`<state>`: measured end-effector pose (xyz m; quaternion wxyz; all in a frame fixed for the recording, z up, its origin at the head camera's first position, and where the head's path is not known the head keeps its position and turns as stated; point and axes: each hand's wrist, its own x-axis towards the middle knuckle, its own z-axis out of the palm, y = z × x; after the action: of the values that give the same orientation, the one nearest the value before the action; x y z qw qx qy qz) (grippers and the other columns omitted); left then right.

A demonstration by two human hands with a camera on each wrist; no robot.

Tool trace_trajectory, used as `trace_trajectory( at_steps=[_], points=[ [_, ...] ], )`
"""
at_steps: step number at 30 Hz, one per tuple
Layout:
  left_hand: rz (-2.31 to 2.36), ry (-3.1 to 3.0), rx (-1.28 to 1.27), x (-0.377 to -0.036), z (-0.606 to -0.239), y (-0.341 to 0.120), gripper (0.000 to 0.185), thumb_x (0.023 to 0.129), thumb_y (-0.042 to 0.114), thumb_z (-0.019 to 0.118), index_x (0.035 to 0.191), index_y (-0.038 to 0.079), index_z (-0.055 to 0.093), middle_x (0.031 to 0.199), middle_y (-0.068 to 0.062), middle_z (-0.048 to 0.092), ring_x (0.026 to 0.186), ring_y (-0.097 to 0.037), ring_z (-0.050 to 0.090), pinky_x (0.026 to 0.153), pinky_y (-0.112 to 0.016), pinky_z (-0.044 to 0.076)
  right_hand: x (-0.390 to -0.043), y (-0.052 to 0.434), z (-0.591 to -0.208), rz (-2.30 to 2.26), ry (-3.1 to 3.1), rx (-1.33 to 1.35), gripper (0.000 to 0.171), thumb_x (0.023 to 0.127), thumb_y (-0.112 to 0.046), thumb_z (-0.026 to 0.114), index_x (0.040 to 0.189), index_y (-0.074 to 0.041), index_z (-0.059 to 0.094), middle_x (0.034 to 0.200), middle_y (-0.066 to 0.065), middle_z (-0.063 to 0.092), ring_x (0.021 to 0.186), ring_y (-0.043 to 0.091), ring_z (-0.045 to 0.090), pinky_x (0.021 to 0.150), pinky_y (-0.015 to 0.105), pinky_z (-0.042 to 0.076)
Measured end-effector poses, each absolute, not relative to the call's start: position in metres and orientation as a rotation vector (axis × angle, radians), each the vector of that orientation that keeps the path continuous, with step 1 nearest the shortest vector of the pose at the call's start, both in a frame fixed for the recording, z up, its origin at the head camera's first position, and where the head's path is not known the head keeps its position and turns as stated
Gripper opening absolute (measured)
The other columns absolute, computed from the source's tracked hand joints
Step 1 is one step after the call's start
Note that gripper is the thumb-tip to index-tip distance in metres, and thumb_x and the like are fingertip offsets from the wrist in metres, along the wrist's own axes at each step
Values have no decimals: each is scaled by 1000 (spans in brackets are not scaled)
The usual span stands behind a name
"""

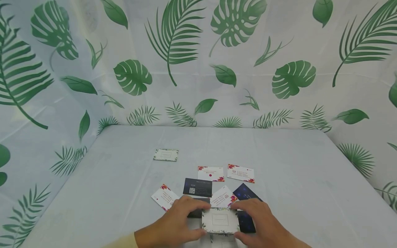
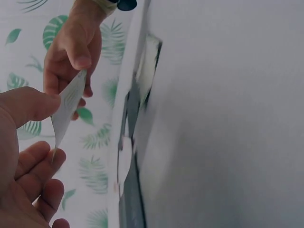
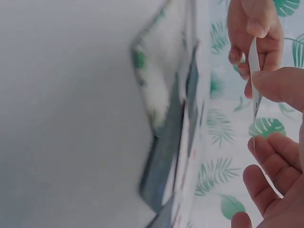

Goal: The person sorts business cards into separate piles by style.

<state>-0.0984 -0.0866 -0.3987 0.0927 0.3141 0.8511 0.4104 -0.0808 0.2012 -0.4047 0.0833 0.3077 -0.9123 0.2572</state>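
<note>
Both hands hold one white card with a leafy border (image 1: 220, 220) just above the table's near edge. My left hand (image 1: 198, 220) pinches its left side and my right hand (image 1: 240, 220) pinches its right side. In the left wrist view the card (image 2: 69, 107) shows edge-on between my left hand's (image 2: 53, 130) thumb and fingers, with the right hand (image 2: 71, 52) beyond it. In the right wrist view my right hand (image 3: 266, 118) pinches the thin card (image 3: 255, 71), and the left hand (image 3: 251, 33) holds its far end.
Several cards lie on the white table (image 1: 294, 179): a dark QR card (image 1: 197, 187), white floral cards (image 1: 211, 173) (image 1: 240, 173) (image 1: 164, 197) (image 1: 222, 197), a dark blue card (image 1: 245, 193), and a leafy-bordered card (image 1: 165, 155) farther back. A leaf-print backdrop (image 1: 198, 69) surrounds the table.
</note>
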Motion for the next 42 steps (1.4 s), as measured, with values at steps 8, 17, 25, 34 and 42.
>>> trace_trajectory(
  at_steps=[8,17,25,34,42],
  points=[
    [1258,2555,891,-117,-392,-98,51,87,26,79,135,22,62,126,15,57,111,-16,48,94,-36,44,-96,190,-385,858,-2665,895,64,75,-20,89,131,-13,59,128,-10,56,111,11,51,91,34,49],
    [1310,2564,805,-138,-385,-115,54,86,21,80,137,20,61,125,3,54,114,-25,50,94,-52,44,-122,171,-378,1008,-2697,849,60,79,-20,87,132,-15,59,128,-3,57,112,18,52,91,41,51],
    [1252,2636,764,-160,-381,-131,55,88,20,79,139,20,59,126,-4,54,112,-30,50,85,-47,48,-153,153,-373,995,-2696,916,56,82,-17,84,132,-9,60,128,3,59,115,23,53,94,49,47],
    [1077,2725,691,-198,-382,-164,59,92,23,75,146,21,52,124,-10,55,106,-26,51,76,-40,42,-195,111,-381,1034,-2727,874,54,86,-17,80,133,-4,58,128,10,60,114,30,54,92,49,47],
    [971,2764,631,-229,-383,-190,59,94,20,72,148,14,51,127,-17,53,109,-33,51,81,-43,42,-227,79,-385,1058,-2782,845,53,87,-19,79,134,-2,58,128,12,60,111,29,56,89,45,47]
  ],
)
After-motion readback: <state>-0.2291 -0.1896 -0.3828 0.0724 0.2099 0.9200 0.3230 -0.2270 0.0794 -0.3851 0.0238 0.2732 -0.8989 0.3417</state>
